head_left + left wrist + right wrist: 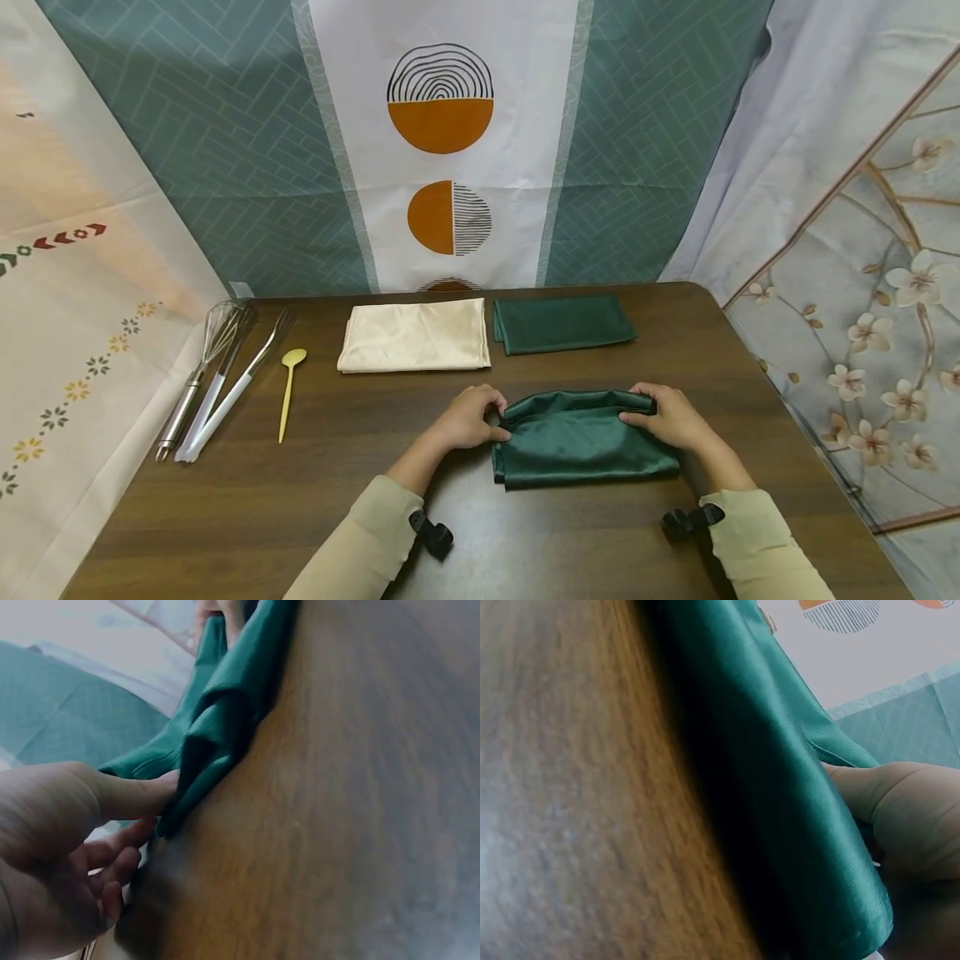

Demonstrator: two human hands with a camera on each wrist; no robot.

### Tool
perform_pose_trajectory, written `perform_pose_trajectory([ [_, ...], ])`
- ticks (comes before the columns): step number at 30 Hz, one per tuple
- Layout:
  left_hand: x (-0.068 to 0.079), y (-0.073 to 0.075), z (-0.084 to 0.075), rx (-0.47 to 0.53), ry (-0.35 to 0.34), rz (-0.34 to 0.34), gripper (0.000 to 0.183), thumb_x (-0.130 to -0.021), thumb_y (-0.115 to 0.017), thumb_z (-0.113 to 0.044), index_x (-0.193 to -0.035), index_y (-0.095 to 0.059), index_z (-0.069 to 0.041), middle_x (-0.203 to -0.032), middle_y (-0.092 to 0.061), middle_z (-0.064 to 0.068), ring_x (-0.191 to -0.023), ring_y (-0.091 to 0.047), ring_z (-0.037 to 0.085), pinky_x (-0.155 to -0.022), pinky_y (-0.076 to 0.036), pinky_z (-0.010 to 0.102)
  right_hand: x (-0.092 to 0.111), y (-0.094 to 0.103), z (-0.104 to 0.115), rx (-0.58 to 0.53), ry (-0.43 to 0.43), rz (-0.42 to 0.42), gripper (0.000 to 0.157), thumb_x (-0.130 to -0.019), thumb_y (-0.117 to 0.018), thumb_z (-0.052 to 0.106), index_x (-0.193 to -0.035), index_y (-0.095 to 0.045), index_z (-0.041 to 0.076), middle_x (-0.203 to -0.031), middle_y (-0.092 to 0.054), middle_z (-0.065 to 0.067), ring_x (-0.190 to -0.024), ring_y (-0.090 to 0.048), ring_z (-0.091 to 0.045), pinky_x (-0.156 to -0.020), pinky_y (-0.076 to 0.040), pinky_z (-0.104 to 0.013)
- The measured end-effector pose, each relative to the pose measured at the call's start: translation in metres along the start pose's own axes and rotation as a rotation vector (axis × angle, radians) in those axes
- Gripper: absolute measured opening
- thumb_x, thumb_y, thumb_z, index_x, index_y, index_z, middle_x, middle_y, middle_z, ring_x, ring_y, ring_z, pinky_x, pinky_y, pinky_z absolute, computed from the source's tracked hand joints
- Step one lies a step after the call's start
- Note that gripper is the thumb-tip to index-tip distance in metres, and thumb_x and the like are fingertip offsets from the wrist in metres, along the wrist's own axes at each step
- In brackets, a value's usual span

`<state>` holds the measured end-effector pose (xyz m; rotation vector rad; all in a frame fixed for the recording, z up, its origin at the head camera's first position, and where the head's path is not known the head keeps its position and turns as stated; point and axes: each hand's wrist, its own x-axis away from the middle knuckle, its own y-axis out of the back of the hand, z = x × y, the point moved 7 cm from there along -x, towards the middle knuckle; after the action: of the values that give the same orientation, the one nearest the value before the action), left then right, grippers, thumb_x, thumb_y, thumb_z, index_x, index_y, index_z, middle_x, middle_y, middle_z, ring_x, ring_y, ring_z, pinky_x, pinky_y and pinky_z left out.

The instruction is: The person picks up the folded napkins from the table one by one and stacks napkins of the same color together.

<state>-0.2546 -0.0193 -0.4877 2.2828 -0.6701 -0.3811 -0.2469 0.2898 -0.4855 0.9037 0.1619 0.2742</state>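
A dark green satin cloth (585, 450), folded into a wide rectangle, lies near the middle of the table with its far edge bunched and raised. My left hand (471, 417) pinches its far left corner between thumb and fingers; in the left wrist view the thumb presses on the green cloth (225, 712). At the far right corner my right hand (667, 414) grips the same edge, thumb on the near side. The right wrist view shows the cloth's rounded fold (780, 765) close up, with the right hand's (907, 810) other fingers mostly hidden behind it.
Behind are a folded cream cloth (415, 336) and a second folded green cloth (562, 323). To the left lie a whisk (191, 392), long white-handled utensils (225, 412) and a yellow spoon (287, 392) on the brown table (360, 467). Patterned curtains (247, 150) hang around it.
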Motion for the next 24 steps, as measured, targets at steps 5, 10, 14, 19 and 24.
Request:
perform_pose_trajectory([
  [5,0.000,-0.004,0.003,0.110,0.060,0.044,0.036,-0.082,-0.085,-0.006,-0.106,-0.058,-0.002,-0.085,-0.057,0.002,-0.079,-0.054,0.016,-0.076,-0.047,0.032,-0.002,0.001,0.001,0.008,0.009,-0.021,0.022,-0.088,-0.080,0.025,-0.103,-0.069,0.012,-0.088,-0.066,0.002,-0.080,-0.057,-0.017,-0.075,-0.048,-0.040],
  [10,-0.002,-0.004,0.013,0.244,0.201,0.028,0.074,-0.079,-0.085,-0.001,-0.140,-0.044,0.009,-0.083,-0.058,0.005,-0.070,-0.051,0.015,-0.072,-0.046,0.031,-0.003,-0.002,0.000,-0.017,0.017,-0.012,0.019,-0.089,-0.080,0.024,-0.102,-0.068,0.014,-0.088,-0.065,0.003,-0.079,-0.055,-0.017,-0.074,-0.047,-0.038],
  [14,-0.004,-0.005,0.013,0.291,0.213,0.041,0.062,-0.078,-0.083,0.005,-0.132,-0.055,0.011,-0.077,-0.055,0.002,-0.060,-0.046,0.011,-0.063,-0.042,0.026,-0.006,-0.003,0.000,-0.067,0.034,-0.006,0.016,-0.094,-0.075,0.023,-0.102,-0.065,0.014,-0.084,-0.060,0.003,-0.075,-0.051,-0.016,-0.069,-0.042,-0.034],
  [19,-0.007,-0.001,0.010,0.305,0.176,0.017,0.016,-0.081,-0.073,0.012,-0.092,-0.068,0.003,-0.075,-0.057,0.002,-0.064,-0.049,0.010,-0.061,-0.043,0.024,-0.011,-0.004,0.001,-0.104,0.036,0.002,0.014,-0.099,-0.068,0.024,-0.105,-0.063,0.012,-0.086,-0.058,-0.001,-0.075,-0.051,-0.016,-0.068,-0.041,-0.032],
  [24,-0.012,0.004,0.013,0.289,0.195,-0.041,0.017,-0.084,-0.063,0.014,-0.089,-0.070,-0.001,-0.080,-0.066,0.004,-0.073,-0.055,0.013,-0.069,-0.046,0.026,-0.019,-0.002,0.005,-0.094,0.046,-0.030,0.013,-0.100,-0.066,0.019,-0.107,-0.063,0.008,-0.089,-0.061,-0.003,-0.078,-0.052,-0.018,-0.072,-0.043,-0.034],
])
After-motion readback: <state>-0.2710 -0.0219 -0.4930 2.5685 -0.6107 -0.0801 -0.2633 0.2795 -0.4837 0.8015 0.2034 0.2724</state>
